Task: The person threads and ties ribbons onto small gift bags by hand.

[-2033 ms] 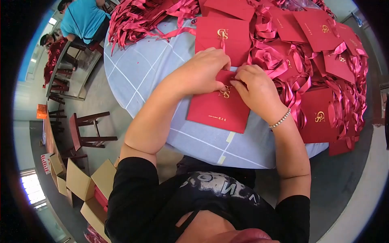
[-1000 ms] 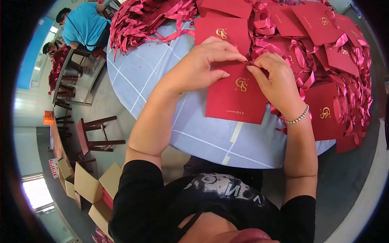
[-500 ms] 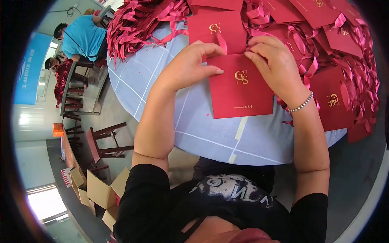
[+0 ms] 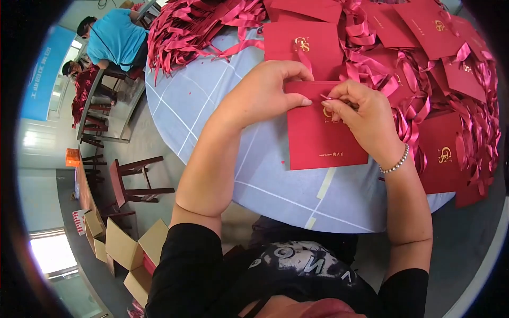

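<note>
A red bag with a gold logo [image 4: 324, 139] lies flat on the blue checked cloth [image 4: 260, 159] in front of me. My left hand [image 4: 281, 85] grips its top left edge between thumb and fingers. Just right of it, my right hand [image 4: 360, 108] pinches the end of a pink ribbon [image 4: 327, 97] over the upper part of the bag, partly covering the logo. Another red bag [image 4: 281, 42] with a ribbon lies beyond my hands.
Red bags with ribbons [image 4: 445, 153] pile up at the right and back. A heap of ribbons [image 4: 185, 37] lies at the back left. Further left are a wooden stool [image 4: 119, 183], open cardboard boxes [image 4: 124, 246] and two people, one in a blue shirt [image 4: 114, 42].
My right hand has moved down over the bag's logo, and the pink ribbon end now shows between its fingers. My left hand still holds the top edge. The whole view has shifted slightly.
</note>
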`<state>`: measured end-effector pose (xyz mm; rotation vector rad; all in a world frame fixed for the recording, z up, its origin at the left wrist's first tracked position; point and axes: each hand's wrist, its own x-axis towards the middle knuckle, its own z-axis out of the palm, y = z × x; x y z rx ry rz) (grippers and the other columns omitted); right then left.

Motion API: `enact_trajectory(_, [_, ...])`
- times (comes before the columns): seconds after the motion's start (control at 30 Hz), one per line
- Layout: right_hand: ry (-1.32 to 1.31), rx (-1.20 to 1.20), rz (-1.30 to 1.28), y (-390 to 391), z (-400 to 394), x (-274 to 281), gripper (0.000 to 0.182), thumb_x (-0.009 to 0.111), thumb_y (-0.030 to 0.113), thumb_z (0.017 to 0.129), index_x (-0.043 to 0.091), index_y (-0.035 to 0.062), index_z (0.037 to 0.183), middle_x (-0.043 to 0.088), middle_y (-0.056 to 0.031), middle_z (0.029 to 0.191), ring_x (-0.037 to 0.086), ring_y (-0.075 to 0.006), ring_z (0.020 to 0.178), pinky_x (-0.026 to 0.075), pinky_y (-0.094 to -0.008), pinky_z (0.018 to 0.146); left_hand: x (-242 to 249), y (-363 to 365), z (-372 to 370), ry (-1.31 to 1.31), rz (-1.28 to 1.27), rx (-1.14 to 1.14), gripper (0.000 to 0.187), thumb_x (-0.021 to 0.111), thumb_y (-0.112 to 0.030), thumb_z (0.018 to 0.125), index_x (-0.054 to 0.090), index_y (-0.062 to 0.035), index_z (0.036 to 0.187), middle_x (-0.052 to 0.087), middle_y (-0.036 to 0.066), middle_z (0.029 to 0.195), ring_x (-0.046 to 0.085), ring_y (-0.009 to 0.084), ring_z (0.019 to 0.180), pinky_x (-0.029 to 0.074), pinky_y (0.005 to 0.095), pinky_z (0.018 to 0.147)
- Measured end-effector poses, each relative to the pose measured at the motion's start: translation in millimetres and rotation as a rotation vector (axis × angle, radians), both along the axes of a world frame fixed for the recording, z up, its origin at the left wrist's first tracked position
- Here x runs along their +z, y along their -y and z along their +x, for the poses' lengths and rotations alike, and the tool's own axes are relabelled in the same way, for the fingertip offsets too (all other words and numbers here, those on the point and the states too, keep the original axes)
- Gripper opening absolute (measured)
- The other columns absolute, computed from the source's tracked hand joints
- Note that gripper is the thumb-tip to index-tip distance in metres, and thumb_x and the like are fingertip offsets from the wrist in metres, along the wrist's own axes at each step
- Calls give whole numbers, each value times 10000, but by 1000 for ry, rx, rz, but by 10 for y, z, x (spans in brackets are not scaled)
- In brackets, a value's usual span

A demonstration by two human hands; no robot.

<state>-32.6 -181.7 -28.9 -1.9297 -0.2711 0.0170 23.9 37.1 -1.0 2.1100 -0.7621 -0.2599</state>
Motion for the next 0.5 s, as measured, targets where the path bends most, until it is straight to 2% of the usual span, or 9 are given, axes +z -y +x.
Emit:
enact_trajectory(0.23, [66, 25, 41, -41, -15, -60, 123, 664, 37, 916, 707, -10, 1021, 682, -94, 785, 660, -149, 702, 516, -284, 640, -4, -16, -14, 49, 21, 16, 391, 807, -101, 763, 685, -25, 1127, 717, 68, 1007, 648, 159, 942, 507, 306, 822])
enact_trajectory(0.33, [181, -8, -8, -63, -28, -44, 118, 677, 11, 889, 710, -12, 1000, 670, -104, 803, 656, -185, 712, 514, -307, 645, -16, -10, -19, 70, -1, 20, 396, 810, -91, 757, 686, -16, 1125, 724, 81, 1016, 659, 174, 952, 512, 314, 848])
enact_trajectory(0.43, [412, -26, -106, -102, -29, -51, 132, 691, -11, 863, 715, -5, 993, 660, -111, 791, 649, -224, 704, 510, -325, 646, -55, -1, -24, 92, -32, 4, 399, 813, -77, 751, 681, -1, 1119, 726, 98, 1023, 670, 192, 972, 518, 323, 886])
enact_trajectory(0.5, [427, -43, -113, -121, -34, -53, 125, 698, -12, 857, 714, -1, 980, 665, -125, 799, 650, -245, 697, 509, -331, 642, 0, 16, -42, 89, 6, -2, 399, 813, -70, 749, 677, 9, 1116, 726, 110, 1032, 675, 202, 988, 519, 328, 904])
